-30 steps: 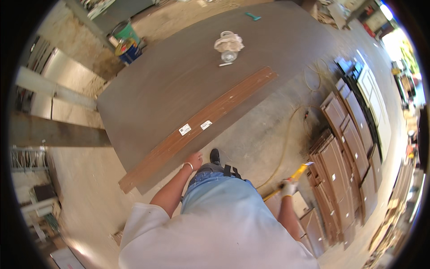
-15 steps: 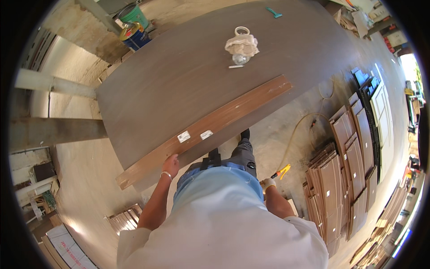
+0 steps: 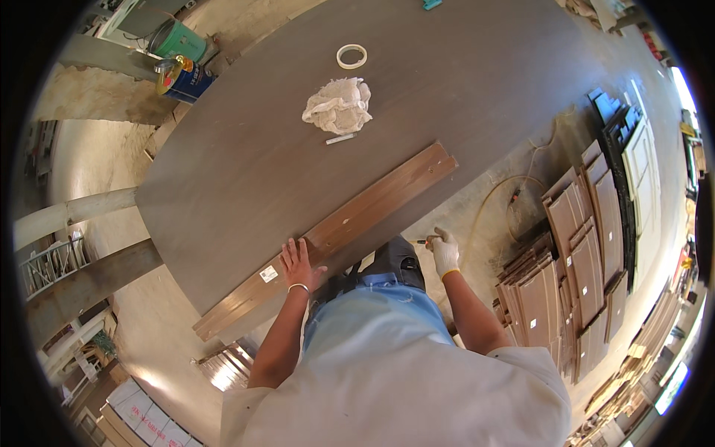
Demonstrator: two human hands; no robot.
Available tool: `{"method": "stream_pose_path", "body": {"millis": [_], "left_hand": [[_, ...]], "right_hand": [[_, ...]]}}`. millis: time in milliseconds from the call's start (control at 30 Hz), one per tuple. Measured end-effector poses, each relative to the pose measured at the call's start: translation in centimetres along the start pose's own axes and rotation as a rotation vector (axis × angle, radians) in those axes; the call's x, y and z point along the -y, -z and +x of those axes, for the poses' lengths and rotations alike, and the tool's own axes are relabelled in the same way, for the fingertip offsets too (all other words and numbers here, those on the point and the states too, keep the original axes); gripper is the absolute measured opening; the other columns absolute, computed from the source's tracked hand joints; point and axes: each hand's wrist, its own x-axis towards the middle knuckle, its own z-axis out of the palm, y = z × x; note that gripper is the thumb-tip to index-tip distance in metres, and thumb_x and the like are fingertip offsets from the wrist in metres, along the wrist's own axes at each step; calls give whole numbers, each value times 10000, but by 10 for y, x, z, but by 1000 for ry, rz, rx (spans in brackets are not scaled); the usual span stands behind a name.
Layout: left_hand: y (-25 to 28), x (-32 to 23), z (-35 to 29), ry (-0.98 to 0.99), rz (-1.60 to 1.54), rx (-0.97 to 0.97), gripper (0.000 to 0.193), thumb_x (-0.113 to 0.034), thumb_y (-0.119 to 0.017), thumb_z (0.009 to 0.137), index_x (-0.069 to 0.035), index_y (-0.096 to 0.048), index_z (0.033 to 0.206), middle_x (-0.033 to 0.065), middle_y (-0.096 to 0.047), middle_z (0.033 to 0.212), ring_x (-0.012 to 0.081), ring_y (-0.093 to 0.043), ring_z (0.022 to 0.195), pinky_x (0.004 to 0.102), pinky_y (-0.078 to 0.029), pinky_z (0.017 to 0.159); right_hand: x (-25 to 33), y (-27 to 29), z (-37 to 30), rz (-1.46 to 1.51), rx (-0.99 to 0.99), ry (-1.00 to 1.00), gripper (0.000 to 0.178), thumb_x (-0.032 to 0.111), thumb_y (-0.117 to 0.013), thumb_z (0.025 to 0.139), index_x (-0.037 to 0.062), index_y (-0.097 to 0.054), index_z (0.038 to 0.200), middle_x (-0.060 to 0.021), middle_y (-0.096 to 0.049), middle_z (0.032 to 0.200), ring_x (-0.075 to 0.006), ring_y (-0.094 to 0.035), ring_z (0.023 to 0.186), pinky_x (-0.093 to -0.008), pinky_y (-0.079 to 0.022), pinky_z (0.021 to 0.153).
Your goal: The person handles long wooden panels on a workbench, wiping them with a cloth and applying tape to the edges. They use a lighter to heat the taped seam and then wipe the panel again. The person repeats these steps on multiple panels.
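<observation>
Head view: the bare left hand point(image 3: 299, 261) lies flat, fingers spread, on the brown planking point(image 3: 365, 214), probably steadying it against the dark tabletop point(image 3: 231, 156). The planking passes under that palm, running from lower left to right of centre. Beyond the tabletop's near edge, the gloved right hand point(image 3: 445, 253) curls round a slim tool point(image 3: 423, 242), mostly hidden. A crumpled cloth point(image 3: 339, 106) sits upper centre.

The counter point(image 3: 246, 141) is broad, flat and dark. The floor point(image 3: 175, 320) is pale, with a glare patch at lower left. Nearby, a green bucket point(image 3: 179, 41) adjoins a blue can point(image 3: 190, 80). Brown panels point(image 3: 588, 261) are stacked at right. Bright light point(image 3: 684, 93) enters beyond.
</observation>
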Motion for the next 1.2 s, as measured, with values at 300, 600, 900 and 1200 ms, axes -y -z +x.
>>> {"method": "stream_pose_path", "body": {"millis": [300,600,900,1200], "left_hand": [[-17,-7,18,54,59,47,1092,-328,-851,843,-81,-174,1664,215,-253,1678,437,-228,1572,514,-239,1289],[-15,-2,18,2,87,-15,1017,-239,-837,817,-98,-256,1640,179,-323,1643,399,-295,1546,501,-277,1267],[-1,-9,25,25,-65,-25,1075,-274,-878,781,-71,-259,1637,144,-364,1625,344,-321,1539,483,-262,1280],[-18,-36,34,81,-104,-147,982,-191,-819,836,-94,-263,1639,133,-294,1683,346,-268,1571,504,-239,1289]], "right_hand": [[125,-63,23,-432,384,523,384,47,-554,925,99,-698,1278,-113,-787,1006,-256,-759,944,-354,-582,896],[261,-148,20,-610,149,1309,618,-11,-718,722,63,-642,1331,-151,-692,1213,-347,-652,1127,-480,-496,1041],[355,-223,7,-1010,113,1814,896,152,-852,694,168,-490,1513,-113,-480,1476,-362,-419,1419,-565,-320,1213],[383,-225,2,-627,109,965,446,114,-644,876,139,-663,1322,-77,-707,1222,-341,-689,1051,-464,-547,949]]}}
